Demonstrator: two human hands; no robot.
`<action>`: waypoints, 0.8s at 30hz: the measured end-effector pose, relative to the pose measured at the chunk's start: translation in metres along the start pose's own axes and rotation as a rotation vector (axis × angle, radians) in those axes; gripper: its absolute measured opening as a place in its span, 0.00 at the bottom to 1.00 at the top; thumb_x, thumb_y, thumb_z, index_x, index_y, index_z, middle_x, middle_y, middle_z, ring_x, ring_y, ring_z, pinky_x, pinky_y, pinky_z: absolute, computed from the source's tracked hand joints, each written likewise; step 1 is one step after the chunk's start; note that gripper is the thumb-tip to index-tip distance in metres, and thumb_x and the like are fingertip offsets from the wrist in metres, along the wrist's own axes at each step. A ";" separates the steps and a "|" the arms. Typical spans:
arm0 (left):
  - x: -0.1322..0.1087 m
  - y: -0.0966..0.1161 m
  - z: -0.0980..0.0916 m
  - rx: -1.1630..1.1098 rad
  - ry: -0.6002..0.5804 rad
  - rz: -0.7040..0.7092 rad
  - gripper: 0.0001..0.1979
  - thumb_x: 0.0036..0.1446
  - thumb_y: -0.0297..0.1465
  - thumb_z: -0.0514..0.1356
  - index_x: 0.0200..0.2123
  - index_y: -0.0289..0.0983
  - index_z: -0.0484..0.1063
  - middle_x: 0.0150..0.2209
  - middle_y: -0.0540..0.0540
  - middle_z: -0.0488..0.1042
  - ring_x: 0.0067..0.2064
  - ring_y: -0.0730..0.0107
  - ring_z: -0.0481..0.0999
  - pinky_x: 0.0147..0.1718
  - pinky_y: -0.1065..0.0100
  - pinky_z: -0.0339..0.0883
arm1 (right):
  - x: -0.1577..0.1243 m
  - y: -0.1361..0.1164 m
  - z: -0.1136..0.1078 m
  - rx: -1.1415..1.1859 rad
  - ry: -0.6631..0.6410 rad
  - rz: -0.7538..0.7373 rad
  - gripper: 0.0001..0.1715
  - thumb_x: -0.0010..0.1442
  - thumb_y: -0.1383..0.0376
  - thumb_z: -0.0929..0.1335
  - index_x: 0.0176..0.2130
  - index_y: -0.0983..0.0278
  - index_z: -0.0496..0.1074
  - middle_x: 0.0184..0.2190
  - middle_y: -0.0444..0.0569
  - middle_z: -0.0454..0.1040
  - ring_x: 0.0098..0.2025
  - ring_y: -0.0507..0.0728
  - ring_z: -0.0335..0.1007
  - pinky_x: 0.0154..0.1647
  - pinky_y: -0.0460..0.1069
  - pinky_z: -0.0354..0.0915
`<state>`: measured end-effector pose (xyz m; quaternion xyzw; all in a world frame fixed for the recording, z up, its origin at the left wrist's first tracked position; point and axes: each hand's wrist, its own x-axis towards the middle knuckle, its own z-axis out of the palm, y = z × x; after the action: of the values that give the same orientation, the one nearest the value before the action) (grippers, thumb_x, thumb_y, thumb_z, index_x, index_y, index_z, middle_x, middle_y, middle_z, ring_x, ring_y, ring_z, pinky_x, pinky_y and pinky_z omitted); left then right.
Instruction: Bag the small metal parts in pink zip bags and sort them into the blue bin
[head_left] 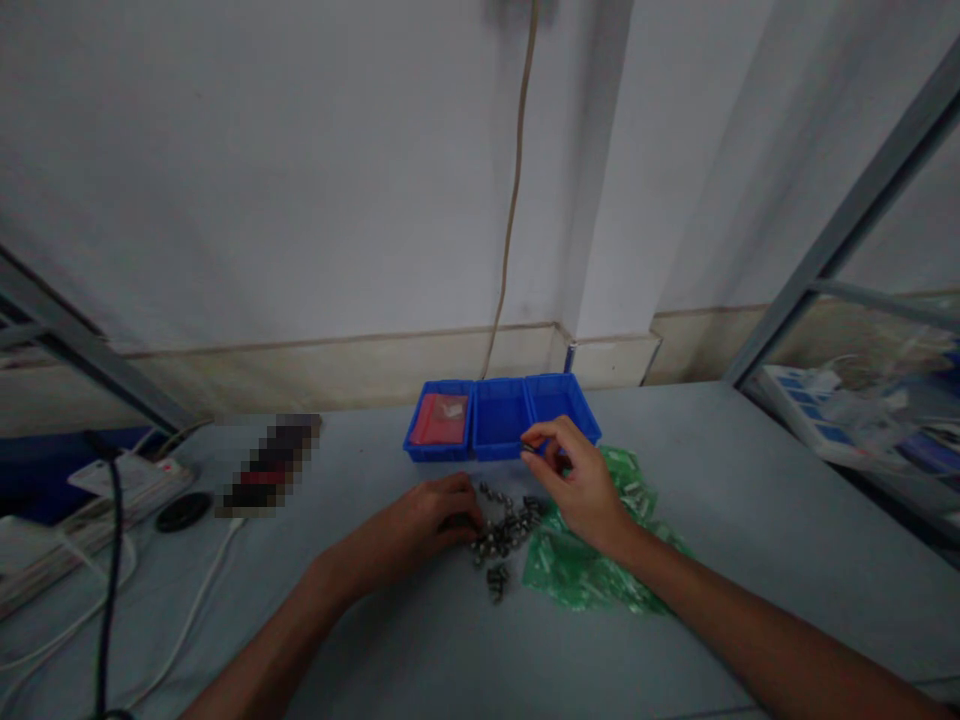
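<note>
A pile of small shiny metal parts (506, 530) lies on the table, with a small cluster (496, 580) just in front of it. My left hand (439, 512) rests at the pile's left edge, thumb and fingers curled together against the parts; what is between the fingertips is hidden. Raised above the pile's right side, my right hand (576, 480) pinches a small dark metal part (529, 448) between thumb and forefinger. Just beyond it stands a blue three-compartment tray (501, 448). Its left compartment holds a red-and-clear plastic bag (441, 420).
A crumpled green plastic bag (581, 570) spreads beneath my right wrist. Off to the left are a blurred-out object (271, 465), a black round disc (184, 511), white cables (199, 600) and a power strip (112, 515). Metal frames and a wall bound the table (780, 520).
</note>
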<state>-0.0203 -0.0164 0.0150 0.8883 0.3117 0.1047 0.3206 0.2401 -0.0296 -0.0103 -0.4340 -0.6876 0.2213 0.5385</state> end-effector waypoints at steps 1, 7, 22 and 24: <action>0.000 0.001 0.000 0.006 0.003 -0.011 0.07 0.72 0.33 0.61 0.42 0.40 0.79 0.46 0.46 0.76 0.45 0.63 0.78 0.46 0.65 0.70 | 0.000 0.000 0.001 0.037 -0.002 0.032 0.08 0.70 0.63 0.71 0.50 0.58 0.75 0.40 0.46 0.73 0.34 0.56 0.68 0.33 0.50 0.63; -0.002 0.006 -0.004 0.100 0.061 -0.112 0.03 0.68 0.30 0.63 0.43 0.40 0.76 0.41 0.48 0.77 0.40 0.64 0.77 0.41 0.66 0.67 | 0.002 0.005 0.003 0.150 0.051 0.134 0.10 0.72 0.59 0.70 0.51 0.58 0.75 0.41 0.46 0.74 0.39 0.57 0.70 0.38 0.50 0.65; -0.003 0.010 -0.003 0.246 0.147 -0.080 0.04 0.69 0.30 0.58 0.44 0.40 0.74 0.41 0.47 0.79 0.38 0.64 0.78 0.38 0.66 0.67 | 0.010 0.015 0.004 0.396 0.104 0.346 0.18 0.70 0.48 0.69 0.47 0.60 0.74 0.26 0.41 0.70 0.22 0.52 0.59 0.20 0.46 0.53; -0.004 0.016 -0.001 0.259 0.134 -0.067 0.05 0.71 0.33 0.59 0.44 0.40 0.74 0.40 0.47 0.79 0.38 0.63 0.78 0.38 0.65 0.68 | 0.009 0.016 0.004 0.375 0.112 0.334 0.19 0.71 0.48 0.68 0.47 0.60 0.74 0.26 0.41 0.70 0.22 0.52 0.60 0.20 0.46 0.54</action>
<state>-0.0162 -0.0284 0.0263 0.9024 0.3728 0.1118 0.1849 0.2418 -0.0128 -0.0186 -0.4456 -0.5223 0.4064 0.6029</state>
